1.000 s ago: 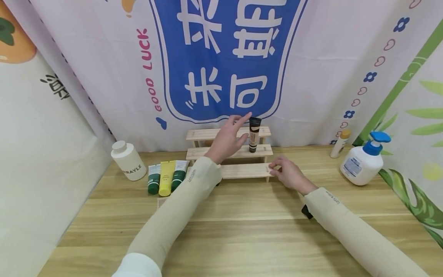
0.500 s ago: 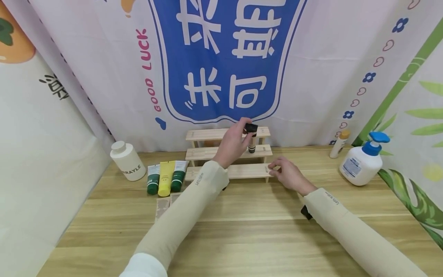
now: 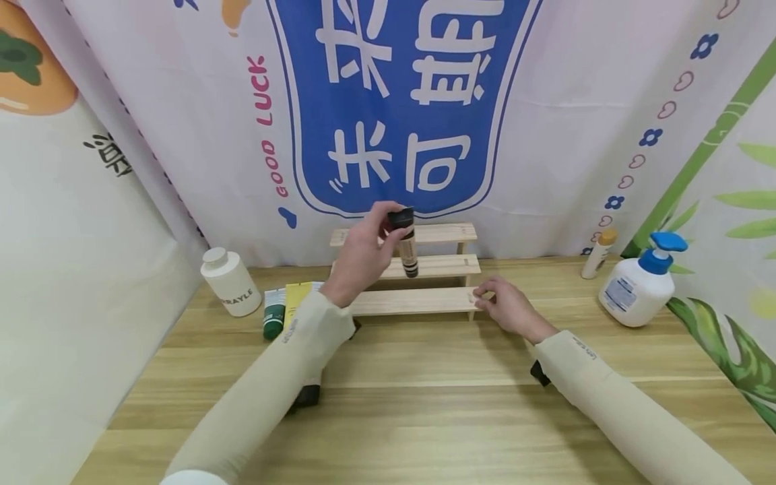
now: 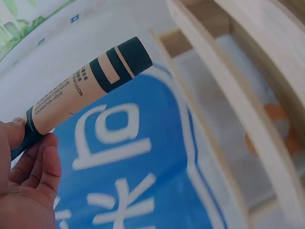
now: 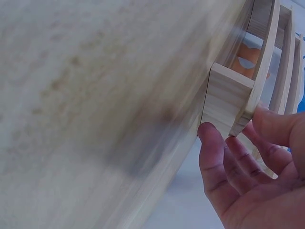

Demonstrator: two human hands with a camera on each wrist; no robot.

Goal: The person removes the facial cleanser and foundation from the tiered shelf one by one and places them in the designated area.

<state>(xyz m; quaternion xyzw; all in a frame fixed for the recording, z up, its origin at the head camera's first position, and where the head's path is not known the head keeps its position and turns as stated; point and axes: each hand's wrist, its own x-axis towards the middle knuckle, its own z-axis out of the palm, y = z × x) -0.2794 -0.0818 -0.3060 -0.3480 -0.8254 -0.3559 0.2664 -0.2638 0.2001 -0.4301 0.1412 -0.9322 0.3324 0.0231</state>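
Observation:
My left hand (image 3: pixel 364 252) grips a foundation tube (image 3: pixel 409 252) by its black crimped end, beige body and capped end pointing down at a slight tilt. Its printed label reads "foundation liquid" in the left wrist view, where thumb and fingers (image 4: pixel 33 167) close round the dark end. The tube hangs in front of a three-step wooden display rack (image 3: pixel 418 301) and overlaps its middle step in the head view. At the rack's right side, my right hand (image 3: pixel 508 306) pinches the end of the lowest step (image 5: pixel 248 112), thumb on top and fingers beneath.
Left of the rack lie a green-and-white tube (image 3: pixel 274 315) and a yellow tube (image 3: pixel 296 296), beside a white bottle (image 3: pixel 230 281). Something with a black end (image 3: pixel 309 396) shows beside my left sleeve. A pump bottle (image 3: pixel 636 289) and a small orange-capped bottle (image 3: pixel 599 254) stand at right.
My left hand took hold of the foundation tube standing on the middle step, lifted it off and carried it left. My right hand keeps its place on the rack.

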